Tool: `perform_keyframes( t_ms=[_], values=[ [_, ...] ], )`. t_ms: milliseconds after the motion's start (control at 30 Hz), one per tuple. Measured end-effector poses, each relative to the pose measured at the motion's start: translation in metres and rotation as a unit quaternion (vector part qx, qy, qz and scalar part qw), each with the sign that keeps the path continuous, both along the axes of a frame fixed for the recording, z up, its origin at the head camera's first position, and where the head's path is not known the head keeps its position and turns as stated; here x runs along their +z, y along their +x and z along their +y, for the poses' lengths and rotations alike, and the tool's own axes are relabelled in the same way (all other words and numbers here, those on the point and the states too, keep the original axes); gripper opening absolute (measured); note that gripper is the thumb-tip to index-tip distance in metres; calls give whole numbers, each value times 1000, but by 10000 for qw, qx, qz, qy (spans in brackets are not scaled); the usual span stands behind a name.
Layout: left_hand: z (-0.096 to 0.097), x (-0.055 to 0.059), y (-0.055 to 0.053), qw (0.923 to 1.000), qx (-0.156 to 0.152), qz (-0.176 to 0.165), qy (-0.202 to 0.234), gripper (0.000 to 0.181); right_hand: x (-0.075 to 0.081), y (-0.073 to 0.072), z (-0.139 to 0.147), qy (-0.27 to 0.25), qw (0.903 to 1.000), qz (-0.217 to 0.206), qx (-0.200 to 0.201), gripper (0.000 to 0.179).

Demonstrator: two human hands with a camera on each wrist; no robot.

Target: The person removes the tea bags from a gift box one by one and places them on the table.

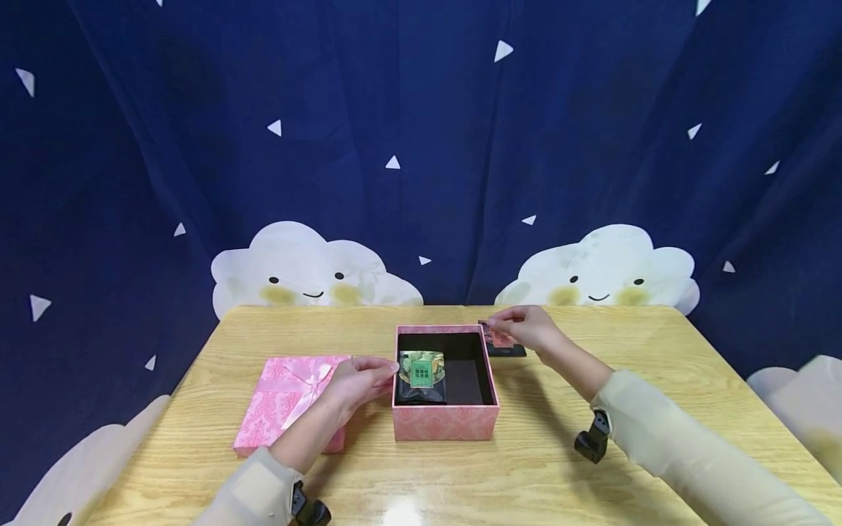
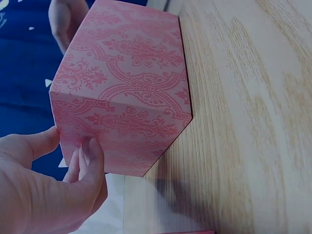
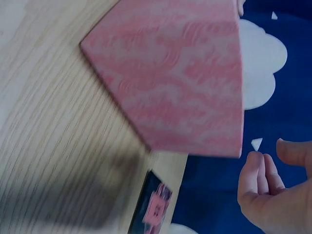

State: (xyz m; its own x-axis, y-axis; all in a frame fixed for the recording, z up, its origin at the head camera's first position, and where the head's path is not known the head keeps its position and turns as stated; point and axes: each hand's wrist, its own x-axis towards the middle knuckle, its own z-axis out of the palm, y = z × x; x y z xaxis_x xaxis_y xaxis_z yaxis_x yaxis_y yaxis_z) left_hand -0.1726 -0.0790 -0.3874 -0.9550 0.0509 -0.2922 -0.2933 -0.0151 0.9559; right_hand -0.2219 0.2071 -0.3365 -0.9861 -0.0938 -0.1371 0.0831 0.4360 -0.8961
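A pink patterned box [image 1: 446, 424] with a dark inside stands open-topped on the table. In its left part lies a black packet with a green label [image 1: 422, 376]. My left hand [image 1: 360, 381] pinches the box's left wall near the rim, with bent fingers against the outside, as the left wrist view shows. My right hand [image 1: 528, 326] hovers over a second black packet with a pink label [image 3: 155, 209], which lies on the table beyond the box's right side. In the right wrist view, thumb and fingers are apart, with nothing between them and the packet below.
A pink lid with a ribbon bow [image 1: 289, 398] lies left of the box, beneath my left forearm. The wooden table [image 1: 625, 343] ends at a dark blue curtain [image 1: 447, 146] printed with clouds and white triangles.
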Motion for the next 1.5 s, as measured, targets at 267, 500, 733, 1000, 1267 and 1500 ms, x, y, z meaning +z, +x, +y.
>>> perform_keyframes(
  t_ms=[267,500,733,1000,1267,1500],
  values=[
    [-2,3,1,10000,-50,-38,10,24,11,6,-23,-304,9979,-354,453,37],
    [-2,3,1,10000,-22,-40,30,23,19,4,-38,-166,9952,-573,774,35],
    [0,2,1,10000,-30,-83,40,22,16,2,-51,-281,9898,-1056,913,31],
    [-1,1,0,9999,-22,-91,36,23,11,5,-70,-255,9777,-1777,1088,40],
    [-2,2,0,9999,-50,-99,70,23,3,7,-84,-378,9695,-2262,866,32],
    [-2,2,-1,9999,-49,-108,88,23,-8,7,-91,-626,9640,-2552,407,24]
  ],
)
